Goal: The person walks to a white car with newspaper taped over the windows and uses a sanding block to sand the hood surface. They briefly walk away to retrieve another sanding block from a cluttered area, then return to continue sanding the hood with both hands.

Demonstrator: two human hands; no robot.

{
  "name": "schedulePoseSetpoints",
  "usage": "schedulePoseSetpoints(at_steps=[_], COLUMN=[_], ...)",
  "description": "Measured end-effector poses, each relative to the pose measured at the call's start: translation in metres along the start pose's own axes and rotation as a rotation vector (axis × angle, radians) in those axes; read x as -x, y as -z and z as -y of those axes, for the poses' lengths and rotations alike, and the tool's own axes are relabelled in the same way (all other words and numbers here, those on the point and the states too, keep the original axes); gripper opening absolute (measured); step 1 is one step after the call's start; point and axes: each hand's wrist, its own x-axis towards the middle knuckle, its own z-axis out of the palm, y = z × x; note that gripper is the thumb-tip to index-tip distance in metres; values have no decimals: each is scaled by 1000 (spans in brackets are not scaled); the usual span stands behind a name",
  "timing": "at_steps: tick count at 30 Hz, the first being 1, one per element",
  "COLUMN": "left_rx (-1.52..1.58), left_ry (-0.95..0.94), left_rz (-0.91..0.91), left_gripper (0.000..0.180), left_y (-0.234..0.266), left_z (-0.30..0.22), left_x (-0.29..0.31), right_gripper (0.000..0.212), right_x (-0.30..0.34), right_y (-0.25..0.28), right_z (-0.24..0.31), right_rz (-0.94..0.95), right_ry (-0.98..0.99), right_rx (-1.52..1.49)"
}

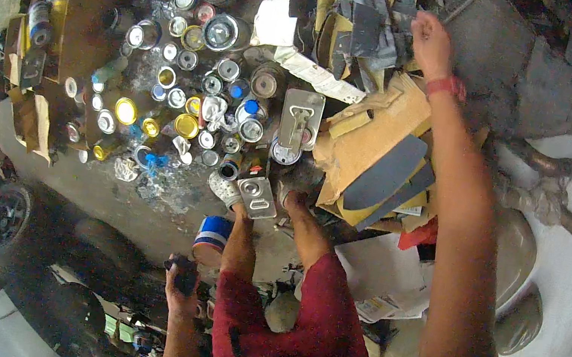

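Note:
Low on the left, my left hand (182,299) is closed round a small black block-like object (183,275); its exact kind does not show. My right arm stretches far forward, a red band (446,87) on the wrist. Beside a loose heap of grey and tan sandpaper sheets (363,24), my right hand (430,45) has its fingers loosely bent and apart, with nothing visible in them. Nearer to me, dark oval sheets (386,173) lie on a flattened cardboard piece (367,132).
Many paint cans (221,32) and lids cover the floor ahead and to the left. A metal tray (257,197) lies by my feet, near a blue, white and red can (213,233). A wheel (5,215) stands at left; a pale car panel (560,318) curves along the right.

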Motion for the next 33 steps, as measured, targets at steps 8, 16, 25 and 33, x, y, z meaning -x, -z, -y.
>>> schedulePoseSetpoints(at_steps=[8, 16, 25, 33], left_rx=[49, 105, 65, -18], left_ry=[75, 68, 41, 26], left_rz=[-96, -84, -100, -45], left_gripper=[43, 63, 52, 56], left_y=[50, 73, 31, 15], left_z=[55, 75, 33, 1], left_x=[-41, -40, -21, -14], right_gripper=[38, 33, 29, 35], right_x=[-151, -162, -14, 108], right_y=[-88, -92, 15, 55], right_z=[-45, -19, 68, 116], right_rz=[137, 330, 26, -34], right_ry=[392, 259, 332, 211], right_rx=[774, 869, 300, 242])
